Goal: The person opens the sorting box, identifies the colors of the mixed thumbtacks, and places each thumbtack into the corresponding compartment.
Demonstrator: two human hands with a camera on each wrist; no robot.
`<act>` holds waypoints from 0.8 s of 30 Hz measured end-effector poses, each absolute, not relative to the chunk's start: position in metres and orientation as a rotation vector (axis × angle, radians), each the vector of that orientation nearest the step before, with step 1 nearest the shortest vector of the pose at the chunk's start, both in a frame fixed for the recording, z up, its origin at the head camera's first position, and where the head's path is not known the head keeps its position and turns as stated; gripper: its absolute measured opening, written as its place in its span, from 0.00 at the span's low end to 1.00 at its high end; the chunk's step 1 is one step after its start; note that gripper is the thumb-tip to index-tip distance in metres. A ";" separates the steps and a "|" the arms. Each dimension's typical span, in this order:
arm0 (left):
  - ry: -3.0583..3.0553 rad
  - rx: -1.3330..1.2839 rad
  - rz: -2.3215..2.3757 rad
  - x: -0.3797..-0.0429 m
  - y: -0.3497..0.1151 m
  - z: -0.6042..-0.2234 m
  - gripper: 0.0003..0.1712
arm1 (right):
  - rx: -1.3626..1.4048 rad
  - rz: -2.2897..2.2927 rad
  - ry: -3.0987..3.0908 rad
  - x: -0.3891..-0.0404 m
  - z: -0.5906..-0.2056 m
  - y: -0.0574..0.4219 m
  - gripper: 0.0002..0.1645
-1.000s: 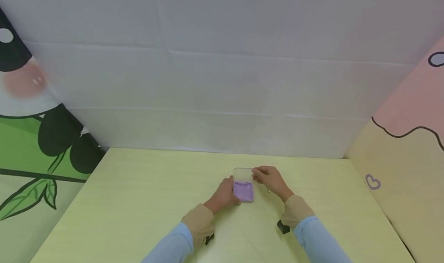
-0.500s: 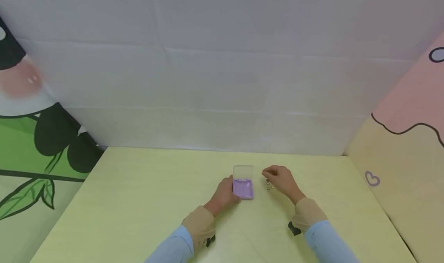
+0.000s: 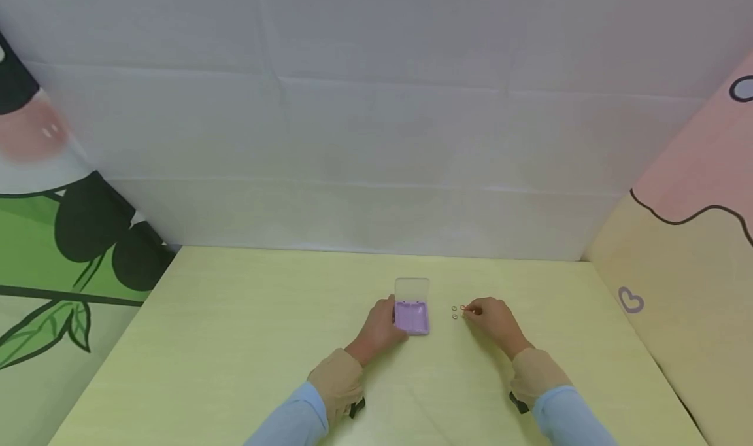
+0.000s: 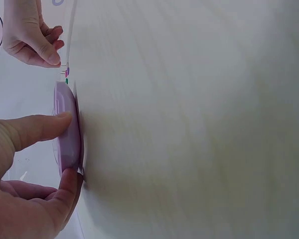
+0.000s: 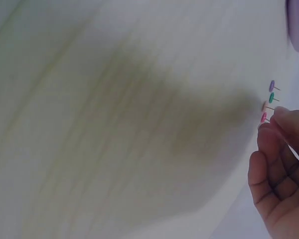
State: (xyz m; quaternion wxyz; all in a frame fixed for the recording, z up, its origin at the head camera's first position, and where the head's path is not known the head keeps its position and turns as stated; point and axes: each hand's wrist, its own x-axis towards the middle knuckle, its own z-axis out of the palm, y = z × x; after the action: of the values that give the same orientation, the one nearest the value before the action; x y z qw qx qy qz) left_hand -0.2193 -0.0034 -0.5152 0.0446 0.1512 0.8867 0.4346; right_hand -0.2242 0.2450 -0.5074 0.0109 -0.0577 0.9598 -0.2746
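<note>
Over the worktop (image 3: 265,322), the right hand (image 3: 494,324) is held with fingertips pressed together; whether anything is pinched cannot be told. By the left hand (image 3: 378,328) the box (image 3: 412,318) is gripped, lid (image 3: 412,289) raised. Right of it, coloured pins (image 5: 271,97) are stood points up.

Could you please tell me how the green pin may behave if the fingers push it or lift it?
The green pin would probably slide rather than roll, as it rests on its flat, round head. It looks light, being tiny beside the right hand. Its thin shaft points upward, so it might prick a careless fingertip.
</note>
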 end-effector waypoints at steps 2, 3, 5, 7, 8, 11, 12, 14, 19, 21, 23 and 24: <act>2.699 0.458 1.337 -0.219 -0.003 -0.516 0.32 | -0.176 -0.826 3.001 -0.225 -0.509 0.244 0.11; 2.693 0.456 1.342 -0.219 -0.003 -0.516 0.33 | -0.172 -0.812 3.001 -0.225 -0.510 0.244 0.11; 2.679 0.451 1.356 -0.219 -0.004 -0.516 0.34 | -0.172 -0.789 3.006 -0.226 -0.511 0.243 0.11; 2.673 0.449 1.363 -0.219 -0.004 -0.516 0.34 | -0.171 -0.774 3.009 -0.226 -0.511 0.242 0.11; 2.671 0.446 1.365 -0.219 -0.003 -0.516 0.35 | -0.167 -0.767 3.009 -0.226 -0.512 0.242 0.11; 2.675 0.445 1.361 -0.219 -0.003 -0.517 0.35 | -0.158 -0.755 3.005 -0.226 -0.512 0.241 0.11; 2.677 0.444 1.357 -0.219 -0.003 -0.517 0.35 | -0.156 -0.754 3.002 -0.226 -0.511 0.241 0.11; 2.683 0.444 1.350 -0.219 -0.004 -0.517 0.35 | -0.154 -0.751 2.997 -0.225 -0.510 0.240 0.11; 2.688 0.448 1.352 -0.219 -0.004 -0.518 0.34 | -0.162 -0.742 2.994 -0.226 -0.509 0.239 0.11; 2.687 0.449 1.355 -0.219 -0.005 -0.518 0.34 | -0.173 -0.736 2.997 -0.226 -0.510 0.239 0.10; 2.684 0.450 1.360 -0.219 -0.005 -0.518 0.35 | -0.195 -0.738 3.000 -0.227 -0.511 0.239 0.10; 2.680 0.446 1.364 -0.219 -0.005 -0.518 0.35 | -0.198 -0.743 3.001 -0.227 -0.511 0.239 0.10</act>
State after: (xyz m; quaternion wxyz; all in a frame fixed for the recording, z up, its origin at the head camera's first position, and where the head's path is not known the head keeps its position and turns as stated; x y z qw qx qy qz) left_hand -0.2189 -0.0046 -0.5179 0.0508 0.1467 0.8804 0.4481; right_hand -0.2275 0.2394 -0.5111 0.0220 -0.0640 0.9684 -0.2399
